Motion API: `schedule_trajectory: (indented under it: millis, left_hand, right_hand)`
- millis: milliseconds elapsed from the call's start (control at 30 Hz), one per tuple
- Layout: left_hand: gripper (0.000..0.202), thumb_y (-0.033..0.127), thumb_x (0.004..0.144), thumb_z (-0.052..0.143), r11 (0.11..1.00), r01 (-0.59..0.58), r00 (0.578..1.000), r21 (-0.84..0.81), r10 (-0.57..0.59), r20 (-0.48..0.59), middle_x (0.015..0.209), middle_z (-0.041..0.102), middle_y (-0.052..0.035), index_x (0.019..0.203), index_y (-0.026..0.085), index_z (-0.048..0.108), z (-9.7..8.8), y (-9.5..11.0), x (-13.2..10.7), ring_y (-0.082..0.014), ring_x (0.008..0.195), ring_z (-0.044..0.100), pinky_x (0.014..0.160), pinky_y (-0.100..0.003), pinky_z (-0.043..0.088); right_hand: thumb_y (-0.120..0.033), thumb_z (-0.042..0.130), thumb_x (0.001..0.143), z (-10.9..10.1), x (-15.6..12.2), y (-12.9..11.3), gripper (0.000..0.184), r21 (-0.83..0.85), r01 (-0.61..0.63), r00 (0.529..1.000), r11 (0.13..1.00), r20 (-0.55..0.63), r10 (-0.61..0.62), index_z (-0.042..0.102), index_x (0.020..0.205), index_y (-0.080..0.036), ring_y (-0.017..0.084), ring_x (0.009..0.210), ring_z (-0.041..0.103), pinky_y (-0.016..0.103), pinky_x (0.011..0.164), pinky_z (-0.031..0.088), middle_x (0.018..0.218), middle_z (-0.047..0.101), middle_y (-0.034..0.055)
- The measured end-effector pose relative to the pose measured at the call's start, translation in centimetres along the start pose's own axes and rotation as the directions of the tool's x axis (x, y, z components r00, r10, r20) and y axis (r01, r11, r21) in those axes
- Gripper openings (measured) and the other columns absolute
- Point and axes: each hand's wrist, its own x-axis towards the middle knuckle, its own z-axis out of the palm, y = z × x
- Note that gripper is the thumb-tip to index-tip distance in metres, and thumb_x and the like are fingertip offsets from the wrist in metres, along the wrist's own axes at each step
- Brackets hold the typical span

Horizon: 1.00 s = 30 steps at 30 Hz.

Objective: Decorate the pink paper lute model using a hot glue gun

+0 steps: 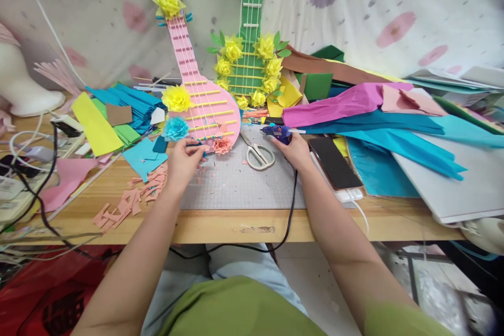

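My right hand (295, 152) is wrapped round a dark blue hot glue gun (276, 133), a white glue stick poking out of its back end and a black cord hanging from it. At the lower edge of a pink paper guitar (230, 102), my left hand (187, 160) has its fingers pinched together; what they hold, if anything, is too small to make out. Blue (176, 128), yellow (177, 98) and coral paper flowers (221, 146) sit on the guitar's body close to that hand. Between my hands, scissors (259, 155) lie on a grey cutting mat (244, 189).
A green paper guitar (252, 26) with yellow flowers stands behind. Pink paper scraps (126, 207) and coloured paper (96, 123) lie on the left. A phone (334, 163) and folded crepe paper (342, 107) lie on the right. The glue gun's cord (292, 205) drapes over the table edge.
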Motion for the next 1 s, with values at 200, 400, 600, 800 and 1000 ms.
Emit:
schedule_trajectory:
  millis: [200, 400, 600, 800, 1000]
  left_hand:
    - [0.025, 0.033, 0.064, 0.070, 0.999, 0.005, 0.996, -0.044, -0.009, -0.094, 0.069, 0.066, -0.0035, 0.078, 0.016, 0.058, 1.0, -2.0, 0.7, -0.0141, 0.050, 0.062, 0.035, -0.017, 0.039]
    - [0.021, 0.030, 0.068, 0.066, 0.989, -0.146, 0.974, -0.026, 0.139, -0.178, 0.071, 0.066, -0.0016, 0.082, 0.017, 0.058, 0.8, -2.1, 1.9, -0.0097, 0.047, 0.059, 0.042, -0.018, 0.043]
    - [0.025, 0.032, 0.068, 0.066, 0.982, -0.180, 0.966, -0.064, 0.164, -0.198, 0.075, 0.067, -0.0009, 0.087, 0.017, 0.058, 0.8, -2.8, 0.9, -0.0062, 0.043, 0.054, 0.043, -0.018, 0.044]
    - [0.031, 0.037, 0.067, 0.068, 0.988, -0.128, 0.978, -0.088, 0.110, -0.178, 0.074, 0.068, -0.0012, 0.088, 0.017, 0.058, 1.3, -2.8, 1.0, -0.0075, 0.042, 0.056, 0.039, -0.017, 0.040]
    - [0.028, 0.035, 0.071, 0.064, 0.983, -0.163, 0.967, -0.088, 0.141, -0.213, 0.080, 0.070, -0.0028, 0.093, 0.018, 0.058, 1.2, -3.5, 1.5, -0.0066, 0.040, 0.055, 0.041, -0.018, 0.042]
  right_hand:
    - [-0.056, 0.063, 0.069, 0.7, -0.2, -0.1, 0.056, -0.018, -0.075, 0.997, 0.997, 0.005, 0.075, 0.058, 0.107, -0.014, 0.029, 0.094, 0.061, 0.037, 0.079, 0.045, 0.101, 0.066, 0.0154]
    - [-0.055, 0.062, 0.071, -0.9, -0.4, -0.6, 0.055, -0.221, -0.041, 0.998, 0.974, 0.032, 0.049, 0.058, 0.104, -0.012, 0.029, 0.096, 0.059, 0.037, 0.078, 0.044, 0.101, 0.064, 0.0180]
    - [-0.056, 0.063, 0.070, -3.8, -2.9, -3.0, 0.039, -0.453, 0.084, 0.979, 0.887, 0.202, 0.011, 0.057, 0.077, -0.019, 0.026, 0.081, 0.059, 0.034, 0.067, 0.042, 0.083, 0.064, 0.0114]
    - [-0.036, 0.057, 0.080, 2.0, -4.9, -9.8, 0.023, -0.150, 0.570, 0.822, 0.808, 0.123, -0.556, 0.057, 0.095, -0.019, 0.023, 0.096, 0.052, 0.036, 0.083, 0.041, 0.098, 0.059, 0.0102]
    - [-0.032, 0.062, 0.074, 8.1, -4.8, -12.5, 0.039, -0.092, 0.759, 0.650, 0.644, 0.080, -0.755, 0.056, 0.110, -0.019, 0.030, 0.121, 0.035, 0.046, 0.101, 0.030, 0.126, 0.047, 0.0138]
